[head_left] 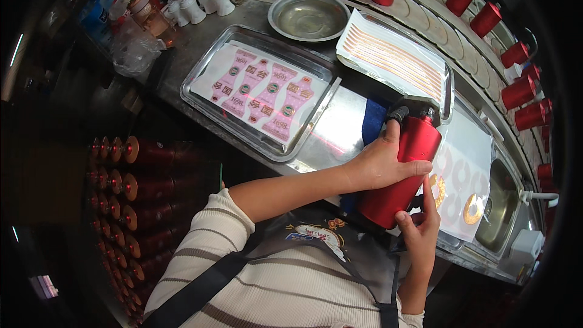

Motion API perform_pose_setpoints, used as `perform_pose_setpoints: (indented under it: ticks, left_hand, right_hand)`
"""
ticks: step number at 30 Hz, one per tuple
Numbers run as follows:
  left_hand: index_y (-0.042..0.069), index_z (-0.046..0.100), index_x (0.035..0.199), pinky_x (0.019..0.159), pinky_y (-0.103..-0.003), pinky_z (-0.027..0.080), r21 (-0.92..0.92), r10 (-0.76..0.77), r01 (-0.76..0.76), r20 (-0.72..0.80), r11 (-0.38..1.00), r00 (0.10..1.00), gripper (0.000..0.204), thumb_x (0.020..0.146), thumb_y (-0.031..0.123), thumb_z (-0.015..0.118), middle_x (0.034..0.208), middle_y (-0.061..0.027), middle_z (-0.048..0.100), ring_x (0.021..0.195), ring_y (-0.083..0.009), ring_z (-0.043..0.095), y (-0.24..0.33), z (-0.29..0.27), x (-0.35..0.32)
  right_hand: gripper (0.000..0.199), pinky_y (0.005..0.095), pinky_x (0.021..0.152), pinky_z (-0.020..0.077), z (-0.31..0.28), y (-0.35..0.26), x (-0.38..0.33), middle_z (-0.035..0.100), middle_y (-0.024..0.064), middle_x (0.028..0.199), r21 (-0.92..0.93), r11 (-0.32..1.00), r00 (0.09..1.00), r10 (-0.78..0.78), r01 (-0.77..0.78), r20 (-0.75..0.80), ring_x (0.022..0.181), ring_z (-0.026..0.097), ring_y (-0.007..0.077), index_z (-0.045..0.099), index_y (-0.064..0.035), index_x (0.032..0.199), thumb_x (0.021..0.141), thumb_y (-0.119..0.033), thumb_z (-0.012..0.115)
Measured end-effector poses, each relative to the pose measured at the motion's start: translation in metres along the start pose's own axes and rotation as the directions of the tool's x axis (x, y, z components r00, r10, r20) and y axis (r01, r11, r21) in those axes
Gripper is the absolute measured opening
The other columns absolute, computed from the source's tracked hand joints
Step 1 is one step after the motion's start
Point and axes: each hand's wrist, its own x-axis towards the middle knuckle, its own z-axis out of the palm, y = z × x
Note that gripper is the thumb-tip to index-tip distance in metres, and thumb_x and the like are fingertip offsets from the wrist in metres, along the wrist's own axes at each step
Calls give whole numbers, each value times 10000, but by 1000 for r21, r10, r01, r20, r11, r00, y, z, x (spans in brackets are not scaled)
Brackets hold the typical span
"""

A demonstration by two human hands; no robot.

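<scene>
One red bottle (pixel 398 170) is being gripped by both hands, left hand (pixel 382 161) wrapping its side, right hand (pixel 419 225) pinching its base, while many label sheets (pixel 261 92) are lying unused on the tabletop (pixel 340 127).

Labels on the worktop

Pink labels (pixel 261 94) shaped like little bottles lie on a white sheet in a shiny tray (pixel 200 70). To the right, a sheet of thin orange strips (pixel 395 58) lies in another tray. Gold ring stickers (pixel 472 209) sit on a white sheet at the far right.
</scene>
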Motion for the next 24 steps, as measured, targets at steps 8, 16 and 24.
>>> perform_pose_setpoints:
  ticks: [8, 16, 24]
  left_hand:
    - [57, 663, 1133, 773, -344, 544, 375, 89, 58, -364, 925, 927, 352, 800, 105, 767, 934, -64, 698, 854, -178, 663, -54, -160, -17]
    - [-20, 534, 1096, 941, -460, 452, 787, 369, -246, 25, 566, 929, 389, 781, 122, 714, 1064, -206, 564, 1068, -402, 534, -85, -214, 29]
    - [20, 562, 981, 884, -465, 477, 749, 340, -277, 73, 603, 937, 294, 733, 51, 718, 983, -155, 635, 1037, -367, 589, -78, -225, 46]
  right_hand:
    - [675, 175, 553, 408, -10, 1, 5, 589, 26, 957, 34, 998, 996, -43, 46, -84, 656, 542, 32, 469, 3, 1501, 891, -134, 721]
    - [612, 157, 563, 410, -3, -4, 11, 625, 12, 878, 57, 996, 992, -57, 64, -109, 631, 544, 18, 490, 13, 1481, 918, -88, 705]
    - [602, 160, 587, 424, -2, 2, 9, 617, 8, 881, 74, 995, 991, -55, 65, -126, 658, 554, 25, 489, 26, 1476, 933, -114, 711]
